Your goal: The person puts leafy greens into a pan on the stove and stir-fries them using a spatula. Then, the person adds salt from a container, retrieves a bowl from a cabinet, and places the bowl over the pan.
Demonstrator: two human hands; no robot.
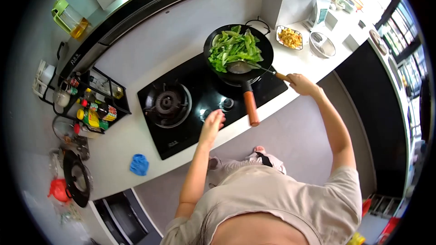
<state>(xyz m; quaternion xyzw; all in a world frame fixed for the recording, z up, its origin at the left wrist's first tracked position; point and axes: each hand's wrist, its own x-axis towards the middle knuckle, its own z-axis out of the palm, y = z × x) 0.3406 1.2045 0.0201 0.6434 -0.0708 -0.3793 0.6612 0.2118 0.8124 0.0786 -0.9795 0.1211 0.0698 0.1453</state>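
Observation:
My right hand (pixel 300 84) is closed around the wooden handle of a metal spatula (pixel 260 67). The spatula's head reaches into a black wok (pixel 269 51), against a heap of green leafy vegetables (pixel 238 47). The wok sits on the right burner, its reddish-brown handle (pixel 251 109) pointing toward my body. My left hand (pixel 213 124) is over the front edge of the black gas stove (pixel 186 138), close to a control knob (pixel 227 104). Its fingers are loosely bent, with nothing seen in them. Whether it touches a second knob partly behind it, I cannot tell.
Right of the wok stand a dish of yellow food (pixel 289 38) and a glass bowl (pixel 322 45). The left burner (pixel 168 103) carries no pan. A blue cloth (pixel 139 164) lies on the counter, near a rack of condiments (pixel 97 102) and a leaning black lid (pixel 76 177).

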